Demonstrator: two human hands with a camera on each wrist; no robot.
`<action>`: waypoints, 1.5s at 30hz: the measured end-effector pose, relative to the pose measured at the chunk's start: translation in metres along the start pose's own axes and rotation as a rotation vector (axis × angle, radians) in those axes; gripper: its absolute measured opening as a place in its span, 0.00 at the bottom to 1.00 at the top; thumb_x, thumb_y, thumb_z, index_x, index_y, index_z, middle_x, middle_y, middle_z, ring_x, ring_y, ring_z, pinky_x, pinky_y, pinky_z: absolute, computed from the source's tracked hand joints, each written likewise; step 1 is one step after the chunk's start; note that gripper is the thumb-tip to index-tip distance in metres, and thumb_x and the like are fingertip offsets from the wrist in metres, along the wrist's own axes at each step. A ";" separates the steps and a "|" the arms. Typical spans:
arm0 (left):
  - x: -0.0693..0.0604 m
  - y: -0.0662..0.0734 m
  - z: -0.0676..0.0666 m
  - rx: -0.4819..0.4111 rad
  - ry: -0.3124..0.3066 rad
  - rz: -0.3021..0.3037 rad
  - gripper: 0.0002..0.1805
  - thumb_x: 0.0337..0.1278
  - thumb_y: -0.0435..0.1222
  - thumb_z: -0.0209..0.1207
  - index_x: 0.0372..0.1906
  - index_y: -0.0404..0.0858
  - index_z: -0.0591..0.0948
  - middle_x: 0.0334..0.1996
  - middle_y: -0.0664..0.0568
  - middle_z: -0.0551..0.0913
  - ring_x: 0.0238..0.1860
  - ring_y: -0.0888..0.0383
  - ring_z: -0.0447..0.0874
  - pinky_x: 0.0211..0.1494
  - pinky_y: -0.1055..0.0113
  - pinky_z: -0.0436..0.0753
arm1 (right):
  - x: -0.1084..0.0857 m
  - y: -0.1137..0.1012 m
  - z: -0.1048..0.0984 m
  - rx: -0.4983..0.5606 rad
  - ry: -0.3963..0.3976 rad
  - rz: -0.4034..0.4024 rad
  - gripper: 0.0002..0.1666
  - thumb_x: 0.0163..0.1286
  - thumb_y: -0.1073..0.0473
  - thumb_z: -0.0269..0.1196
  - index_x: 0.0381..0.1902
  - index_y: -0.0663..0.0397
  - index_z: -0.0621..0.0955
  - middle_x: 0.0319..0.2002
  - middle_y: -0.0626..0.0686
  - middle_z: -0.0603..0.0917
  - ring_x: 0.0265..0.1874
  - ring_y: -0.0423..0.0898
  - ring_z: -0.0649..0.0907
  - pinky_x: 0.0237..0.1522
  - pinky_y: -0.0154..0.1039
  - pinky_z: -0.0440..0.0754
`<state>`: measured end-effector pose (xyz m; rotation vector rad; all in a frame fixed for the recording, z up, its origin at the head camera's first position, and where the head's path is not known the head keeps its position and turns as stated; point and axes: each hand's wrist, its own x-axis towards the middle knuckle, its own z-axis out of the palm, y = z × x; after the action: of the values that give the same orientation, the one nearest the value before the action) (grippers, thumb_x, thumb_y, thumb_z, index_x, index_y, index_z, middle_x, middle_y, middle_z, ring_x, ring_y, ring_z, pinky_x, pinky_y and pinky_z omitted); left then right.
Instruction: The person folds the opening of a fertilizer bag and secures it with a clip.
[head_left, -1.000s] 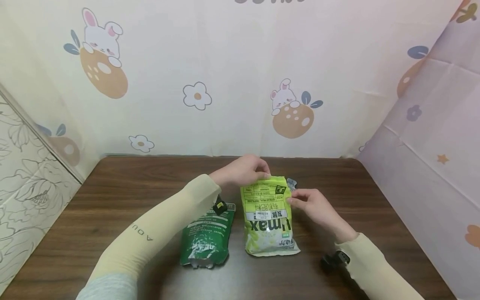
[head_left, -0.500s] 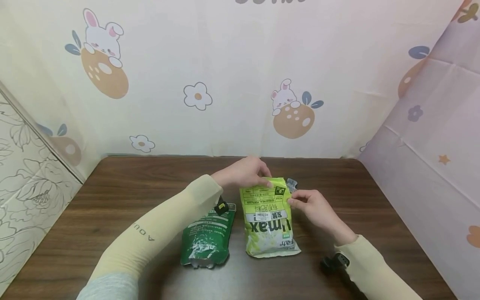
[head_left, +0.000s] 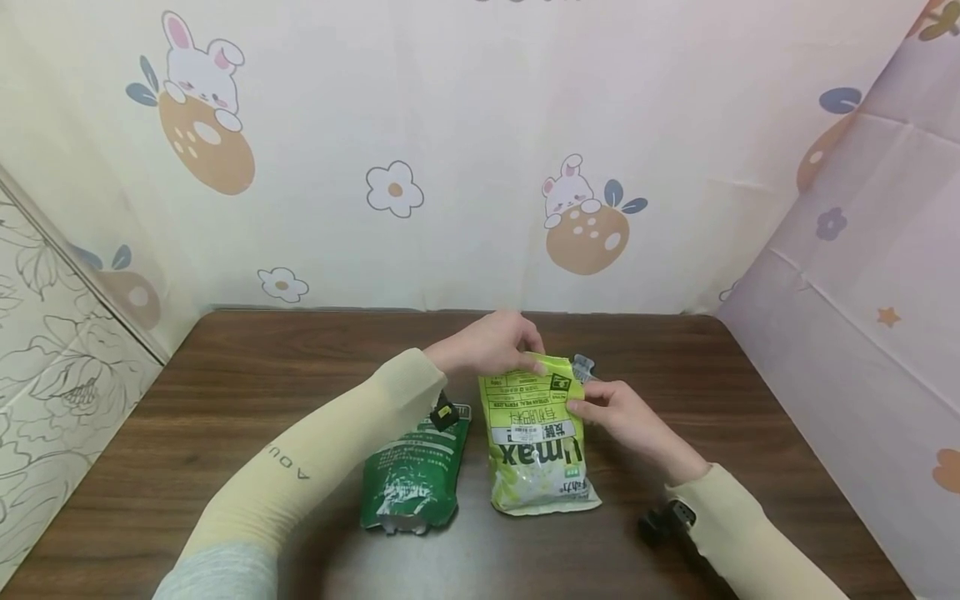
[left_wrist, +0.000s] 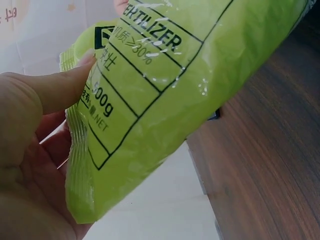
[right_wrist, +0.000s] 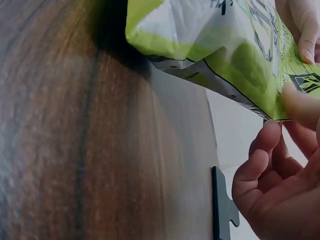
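A yellow-green fertilizer bag (head_left: 536, 446) stands in the middle of the table, its printing upside down in the head view. My left hand (head_left: 495, 343) pinches its top edge, thumb on the front and fingers behind, as the left wrist view shows with the crimped seal (left_wrist: 79, 165). At the bag's upper right edge, my right hand (head_left: 626, 417) holds the film between thumb and fingers; the thumb is blurred in the right wrist view. Beside it on the left lies a green bag (head_left: 414, 479), partly covered by my left wrist.
Behind the bag's top right corner, a grey plastic piece (head_left: 582, 367) shows partly. A dark notched piece (right_wrist: 222, 205) sits near the table edge in the right wrist view. The brown wooden table (head_left: 300, 358) meets a patterned curtain (head_left: 465, 250) at the back.
My left thumb has shifted lower onto the bag's front. My right thumb has slid slightly left and down over the bag's edge. The bag has hardly moved; the green bag stays put.
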<state>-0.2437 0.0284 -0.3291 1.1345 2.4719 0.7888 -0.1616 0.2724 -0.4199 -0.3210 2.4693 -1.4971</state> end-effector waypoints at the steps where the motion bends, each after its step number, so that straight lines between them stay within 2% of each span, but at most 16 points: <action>1: 0.000 0.001 0.000 0.003 0.002 -0.002 0.04 0.59 0.42 0.69 0.35 0.47 0.87 0.32 0.62 0.83 0.32 0.63 0.81 0.37 0.68 0.79 | 0.000 0.000 0.000 -0.002 0.002 -0.008 0.15 0.71 0.53 0.65 0.49 0.55 0.87 0.45 0.52 0.87 0.46 0.50 0.79 0.49 0.45 0.75; 6: 0.000 0.002 0.000 0.043 0.017 -0.016 0.05 0.59 0.44 0.69 0.34 0.49 0.86 0.33 0.63 0.83 0.33 0.63 0.80 0.39 0.68 0.78 | 0.001 0.001 0.000 -0.033 0.026 -0.042 0.11 0.71 0.55 0.65 0.46 0.52 0.88 0.49 0.50 0.86 0.54 0.49 0.78 0.57 0.49 0.71; 10: 0.000 0.001 0.000 0.102 0.029 -0.018 0.05 0.59 0.46 0.69 0.35 0.50 0.87 0.34 0.65 0.82 0.35 0.64 0.80 0.41 0.67 0.77 | 0.001 0.002 0.000 -0.077 0.046 -0.064 0.09 0.71 0.55 0.65 0.42 0.50 0.89 0.48 0.50 0.85 0.55 0.50 0.78 0.57 0.51 0.69; 15: -0.002 -0.001 -0.003 0.170 0.029 0.035 0.06 0.58 0.45 0.69 0.37 0.50 0.89 0.34 0.64 0.80 0.39 0.65 0.77 0.43 0.67 0.76 | -0.001 0.002 0.001 -0.119 0.079 -0.068 0.08 0.70 0.57 0.65 0.42 0.49 0.89 0.50 0.52 0.85 0.56 0.52 0.78 0.57 0.52 0.70; 18: -0.003 -0.003 -0.004 0.168 0.026 0.088 0.06 0.58 0.44 0.69 0.38 0.48 0.89 0.34 0.64 0.80 0.40 0.64 0.76 0.45 0.68 0.76 | -0.001 0.002 0.002 -0.118 0.093 -0.077 0.08 0.70 0.59 0.66 0.43 0.49 0.89 0.51 0.52 0.85 0.57 0.53 0.78 0.57 0.53 0.71; 21: -0.004 -0.005 -0.005 0.140 0.020 0.133 0.06 0.58 0.41 0.69 0.39 0.47 0.90 0.34 0.63 0.80 0.40 0.64 0.76 0.46 0.69 0.75 | -0.001 0.003 0.002 -0.102 0.088 -0.087 0.08 0.69 0.60 0.66 0.43 0.50 0.89 0.49 0.51 0.85 0.56 0.53 0.78 0.56 0.54 0.71; 24: -0.004 -0.006 -0.006 0.094 -0.002 0.148 0.06 0.59 0.40 0.69 0.40 0.46 0.90 0.34 0.63 0.82 0.39 0.65 0.78 0.45 0.69 0.76 | 0.000 0.005 0.002 -0.067 0.060 -0.076 0.09 0.69 0.58 0.66 0.45 0.51 0.88 0.47 0.50 0.86 0.54 0.51 0.79 0.56 0.52 0.71; 29: -0.004 -0.007 -0.006 -0.007 -0.054 0.144 0.06 0.61 0.39 0.68 0.41 0.45 0.90 0.35 0.64 0.86 0.37 0.67 0.82 0.44 0.71 0.79 | -0.001 0.006 0.002 0.118 -0.036 -0.018 0.17 0.72 0.58 0.63 0.53 0.62 0.84 0.50 0.58 0.86 0.51 0.51 0.83 0.53 0.47 0.80; 33: -0.004 -0.008 -0.006 -0.026 -0.066 0.139 0.07 0.64 0.39 0.65 0.43 0.45 0.90 0.35 0.63 0.87 0.37 0.68 0.83 0.44 0.71 0.79 | -0.002 0.006 0.003 0.222 -0.081 -0.003 0.20 0.73 0.60 0.61 0.57 0.68 0.81 0.51 0.64 0.84 0.48 0.53 0.86 0.48 0.48 0.83; 38: -0.003 -0.007 -0.006 0.007 -0.050 0.141 0.09 0.68 0.39 0.61 0.46 0.43 0.89 0.38 0.61 0.88 0.38 0.68 0.82 0.46 0.70 0.79 | -0.003 0.005 0.003 0.233 -0.054 0.012 0.18 0.73 0.62 0.61 0.55 0.70 0.81 0.49 0.64 0.85 0.44 0.53 0.87 0.45 0.48 0.84; 45: -0.003 -0.010 -0.005 0.088 -0.009 0.151 0.09 0.69 0.40 0.60 0.45 0.45 0.89 0.38 0.62 0.87 0.38 0.69 0.82 0.47 0.70 0.78 | -0.003 0.003 0.003 0.147 -0.014 0.017 0.17 0.71 0.62 0.63 0.53 0.68 0.83 0.45 0.61 0.87 0.40 0.50 0.87 0.41 0.46 0.85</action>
<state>-0.2505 0.0191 -0.3309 1.3665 2.4579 0.7196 -0.1577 0.2719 -0.4242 -0.2807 2.3287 -1.6527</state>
